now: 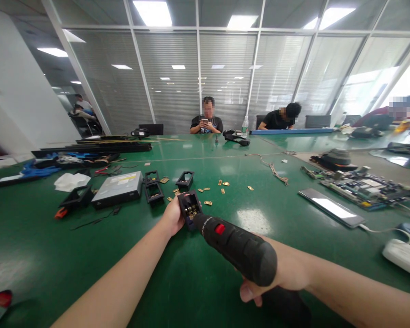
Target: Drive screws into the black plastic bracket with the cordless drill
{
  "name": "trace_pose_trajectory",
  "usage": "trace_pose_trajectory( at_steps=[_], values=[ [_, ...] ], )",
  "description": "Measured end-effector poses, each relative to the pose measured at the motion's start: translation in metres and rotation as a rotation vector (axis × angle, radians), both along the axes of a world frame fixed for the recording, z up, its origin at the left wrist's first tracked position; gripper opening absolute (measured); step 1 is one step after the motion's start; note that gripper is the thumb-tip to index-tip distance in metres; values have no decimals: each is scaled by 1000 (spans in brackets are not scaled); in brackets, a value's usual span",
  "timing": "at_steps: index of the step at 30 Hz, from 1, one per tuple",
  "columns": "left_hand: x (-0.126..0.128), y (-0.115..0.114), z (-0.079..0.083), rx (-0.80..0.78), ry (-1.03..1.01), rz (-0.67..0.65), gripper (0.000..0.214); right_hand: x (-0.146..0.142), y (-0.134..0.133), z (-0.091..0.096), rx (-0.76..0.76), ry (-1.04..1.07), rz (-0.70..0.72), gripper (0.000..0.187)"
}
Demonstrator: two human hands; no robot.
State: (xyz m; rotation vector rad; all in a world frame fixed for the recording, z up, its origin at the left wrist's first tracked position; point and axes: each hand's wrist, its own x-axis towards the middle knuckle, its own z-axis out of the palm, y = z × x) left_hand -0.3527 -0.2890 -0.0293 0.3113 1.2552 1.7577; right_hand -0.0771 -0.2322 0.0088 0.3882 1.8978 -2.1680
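Black housing, held tilted in our left hand over the green surface, shows its open side and the brass fittings inside, while our right hand grasps a dark power driver whose nose points at the opening. We judge the housing light and stiff, probably moulded plastic, with smooth outer walls that could turn in the palm under the driver's twist and thin rims that might chip. We would best pinch it firmly by 2 opposite outer walls, with fingertips clear of the opening.
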Motion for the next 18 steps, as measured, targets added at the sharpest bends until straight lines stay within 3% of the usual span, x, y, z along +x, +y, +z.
trace_pose_trajectory(
  at_steps=[4,18],
  values=[
    [1,0,2,4,7,-3,33,0,0,-7,16,36,-6,38],
    [5,-2,6,-2,-2,-20,29,1,-1,-1,19,10,-27,36]
  ],
)
